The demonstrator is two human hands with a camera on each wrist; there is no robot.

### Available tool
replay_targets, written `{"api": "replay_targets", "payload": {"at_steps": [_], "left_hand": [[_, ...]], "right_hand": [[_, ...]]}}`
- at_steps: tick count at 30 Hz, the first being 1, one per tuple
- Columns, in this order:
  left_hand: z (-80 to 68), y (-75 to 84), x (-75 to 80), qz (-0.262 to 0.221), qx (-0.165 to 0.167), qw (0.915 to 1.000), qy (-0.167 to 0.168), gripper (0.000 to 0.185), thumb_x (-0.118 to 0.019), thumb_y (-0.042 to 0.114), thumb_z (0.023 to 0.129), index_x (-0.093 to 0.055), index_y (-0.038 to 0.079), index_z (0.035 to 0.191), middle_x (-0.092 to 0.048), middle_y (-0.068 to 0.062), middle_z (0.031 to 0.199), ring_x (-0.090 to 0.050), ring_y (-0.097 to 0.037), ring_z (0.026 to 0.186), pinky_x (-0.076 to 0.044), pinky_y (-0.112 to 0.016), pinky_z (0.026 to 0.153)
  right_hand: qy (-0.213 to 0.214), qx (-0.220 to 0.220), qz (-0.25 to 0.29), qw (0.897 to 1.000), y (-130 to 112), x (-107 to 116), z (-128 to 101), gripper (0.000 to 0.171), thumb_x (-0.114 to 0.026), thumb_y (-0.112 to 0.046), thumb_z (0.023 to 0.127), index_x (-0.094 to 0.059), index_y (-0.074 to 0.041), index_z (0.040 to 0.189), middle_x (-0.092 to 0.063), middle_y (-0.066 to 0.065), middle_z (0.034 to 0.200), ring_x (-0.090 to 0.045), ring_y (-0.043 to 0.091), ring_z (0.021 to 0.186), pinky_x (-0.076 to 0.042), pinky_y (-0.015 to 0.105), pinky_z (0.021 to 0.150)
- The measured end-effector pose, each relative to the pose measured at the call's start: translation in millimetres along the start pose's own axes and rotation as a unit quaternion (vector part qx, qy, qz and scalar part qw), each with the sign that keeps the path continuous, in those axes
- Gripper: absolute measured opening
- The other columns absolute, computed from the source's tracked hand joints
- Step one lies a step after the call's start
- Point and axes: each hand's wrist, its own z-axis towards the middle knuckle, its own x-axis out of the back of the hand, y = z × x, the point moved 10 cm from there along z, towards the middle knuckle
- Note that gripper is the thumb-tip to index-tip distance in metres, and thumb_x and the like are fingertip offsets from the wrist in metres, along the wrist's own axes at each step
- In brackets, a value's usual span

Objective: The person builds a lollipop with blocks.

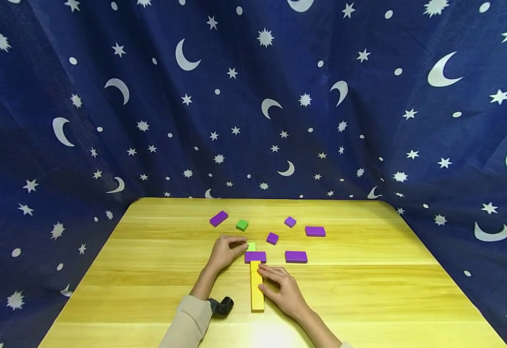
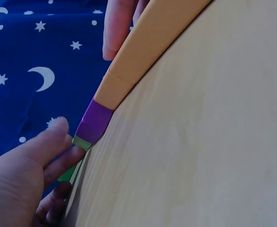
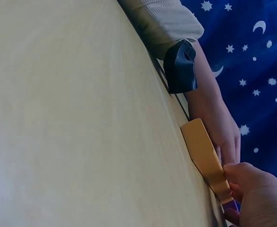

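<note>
A row of blocks lies in the middle of the wooden table (image 1: 149,270): a long yellow block (image 1: 257,290), a purple block (image 1: 255,256) across its far end, and a light green block (image 1: 251,246) beyond that. My left hand (image 1: 243,244) pinches the light green block (image 2: 81,141) with curled fingertips (image 2: 53,137), right beside the purple block (image 2: 94,124). My right hand (image 1: 265,276) rests its straight fingers against the right side of the yellow block (image 3: 204,156). In the left wrist view a right fingertip (image 2: 117,28) touches the yellow block (image 2: 143,47).
Loose blocks lie farther back: purple ones (image 1: 218,218) (image 1: 290,222) (image 1: 315,231) (image 1: 273,238) (image 1: 296,256) and a green one (image 1: 242,224). A black wrist camera (image 1: 221,306) sits on my left sleeve. A blue star-and-moon curtain (image 1: 253,96) hangs around the table.
</note>
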Motion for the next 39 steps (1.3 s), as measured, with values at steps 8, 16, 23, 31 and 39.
{"api": "replay_targets", "payload": {"at_steps": [8,16,23,31,39], "left_hand": [[-0.6,1.8,1.0,0.004,-0.004,1.0,0.007,0.016,-0.073,0.027,0.08,-0.075,0.021,0.095,-0.069,0.01,0.09,-0.053,-0.013,0.085,-0.042,-0.033,0.076],[3.3,-0.8,6.2,-0.012,0.008,0.9998,0.01,0.022,-0.071,0.026,0.082,-0.074,0.013,0.1,-0.07,0.001,0.095,-0.061,-0.017,0.089,-0.049,-0.033,0.079],[15.9,-17.6,37.7,-0.027,0.073,0.9889,0.126,0.026,-0.072,0.017,0.081,-0.071,0.0,0.101,-0.07,-0.009,0.086,-0.065,-0.021,0.076,-0.054,-0.034,0.067],[37.4,-15.6,25.3,0.028,0.089,0.9902,0.105,0.038,-0.078,0.02,0.075,-0.068,-0.004,0.102,-0.068,-0.016,0.09,-0.064,-0.027,0.079,-0.053,-0.039,0.069],[39.5,-15.5,15.3,0.115,0.108,0.9813,0.11,0.039,-0.08,0.031,0.071,-0.069,0.007,0.1,-0.066,-0.005,0.088,-0.061,-0.02,0.08,-0.05,-0.035,0.064]], "right_hand": [[0.001,-0.003,0.005,1.0,1.5,-0.4,-0.5,0.037,-0.071,-0.017,0.081,-0.065,-0.005,0.115,-0.059,0.002,0.124,-0.052,0.017,0.111,-0.045,0.037,0.091],[0.002,-0.003,0.005,1.0,2.3,0.0,-0.1,0.037,-0.071,-0.019,0.081,-0.065,-0.006,0.116,-0.059,0.002,0.124,-0.052,0.016,0.111,-0.045,0.037,0.092],[-0.002,-0.011,0.009,1.0,3.5,-0.8,-1.3,0.037,-0.07,-0.021,0.082,-0.065,-0.006,0.116,-0.058,0.001,0.124,-0.052,0.016,0.112,-0.045,0.038,0.093],[0.001,-0.01,0.005,1.0,2.0,1.0,-2.3,0.037,-0.07,-0.02,0.082,-0.065,-0.006,0.116,-0.058,0.001,0.124,-0.052,0.016,0.112,-0.044,0.037,0.093],[0.004,0.001,0.0,1.0,0.2,1.1,-2.7,0.038,-0.07,-0.02,0.082,-0.065,-0.005,0.116,-0.059,0.003,0.124,-0.052,0.016,0.11,-0.045,0.036,0.091]]}}
